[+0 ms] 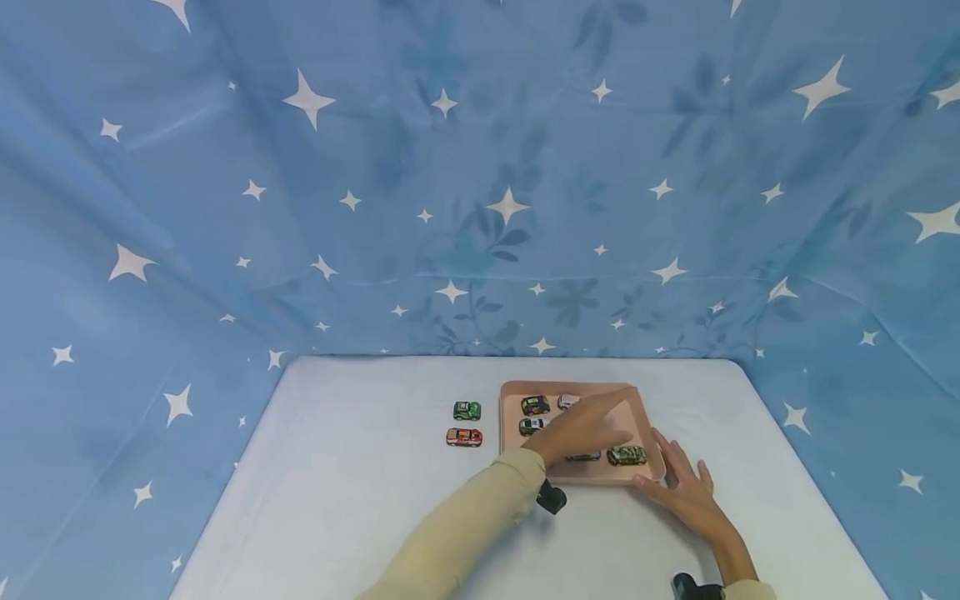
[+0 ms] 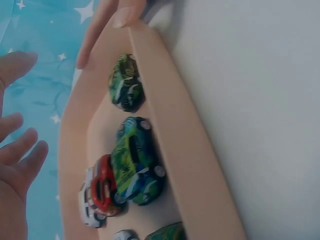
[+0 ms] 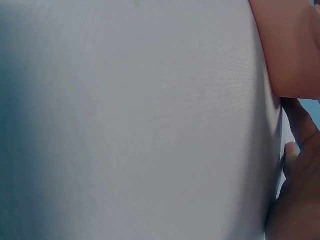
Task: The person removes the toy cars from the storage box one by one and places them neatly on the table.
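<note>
My left hand (image 1: 588, 425) reaches over a shallow peach tray (image 1: 570, 481), its thumb and fingers apart and holding nothing. In the left wrist view its spread fingertips (image 2: 35, 155) show beside the tray's cars. At the tray's front right corner, my right hand (image 1: 690, 496) holds the wall between thumb and fingers. Toy cars sit in the tray: a camouflage car (image 1: 627, 455), a green and blue car (image 2: 137, 162), a red car (image 2: 102, 185), a white car (image 2: 87, 202), a dark car (image 1: 536, 405) and a green and white car (image 1: 532, 427). My left hand and forearm hide part of the tray.
Left of the tray, a green toy car (image 1: 467, 411) and a red-orange toy car (image 1: 465, 437) stand on the white table (image 1: 337, 483). A blue star-patterned cloth (image 1: 390, 250) hangs behind the table and at both sides. Black wrist straps (image 1: 551, 497) show at the sleeves.
</note>
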Demonstrator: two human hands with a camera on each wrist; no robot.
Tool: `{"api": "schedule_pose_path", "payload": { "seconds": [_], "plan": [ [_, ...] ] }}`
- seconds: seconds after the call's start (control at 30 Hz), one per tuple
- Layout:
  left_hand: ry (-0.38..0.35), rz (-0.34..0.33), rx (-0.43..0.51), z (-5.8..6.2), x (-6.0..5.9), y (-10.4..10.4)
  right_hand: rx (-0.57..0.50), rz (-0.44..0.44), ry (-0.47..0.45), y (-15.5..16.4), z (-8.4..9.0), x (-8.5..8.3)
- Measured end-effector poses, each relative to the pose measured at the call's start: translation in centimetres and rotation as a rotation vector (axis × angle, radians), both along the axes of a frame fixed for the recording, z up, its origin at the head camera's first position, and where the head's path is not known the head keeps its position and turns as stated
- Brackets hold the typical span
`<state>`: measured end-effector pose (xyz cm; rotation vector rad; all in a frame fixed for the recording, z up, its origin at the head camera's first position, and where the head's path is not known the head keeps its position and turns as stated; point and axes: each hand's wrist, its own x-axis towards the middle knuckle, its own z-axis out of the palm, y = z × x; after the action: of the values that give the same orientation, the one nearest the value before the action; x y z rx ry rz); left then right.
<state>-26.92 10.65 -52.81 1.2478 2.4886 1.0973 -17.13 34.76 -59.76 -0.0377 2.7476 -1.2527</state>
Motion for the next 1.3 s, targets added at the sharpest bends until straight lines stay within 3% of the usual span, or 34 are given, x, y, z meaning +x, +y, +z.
{"api": "schedule_pose_path", "payload": {
  "seconds": [0.17, 0.33, 0.5, 0.7, 1.07, 1.3],
  "plan": [
    [-0.025, 0.008, -0.054, -0.4, 0.1, 0.7, 0.002, -0.001, 0.019, -0.1, 0.3, 0.1],
    [-0.016, 0.011, -0.088, -1.7, 0.1, 1.7, 0.01, -0.015, 0.016, -0.1, 0.1, 0.1],
    [0.024, 0.027, -0.13, -3.2, -0.1, 2.3, 0.018, -0.017, 0.005, -0.5, 0.2, -0.2],
    [0.085, 0.053, -0.25, -4.4, 0.3, 3.2, 0.023, -0.032, -0.003, -0.3, 0.0, 0.1],
    [0.072, 0.088, -0.326, -4.5, 1.0, 3.5, 0.029, -0.047, -0.017, -0.3, -0.3, 0.1],
    [0.114, 0.074, -0.346, -4.4, 0.8, 3.8, 0.025, -0.042, -0.002, -0.2, -0.2, 0.1]
  ]
}}
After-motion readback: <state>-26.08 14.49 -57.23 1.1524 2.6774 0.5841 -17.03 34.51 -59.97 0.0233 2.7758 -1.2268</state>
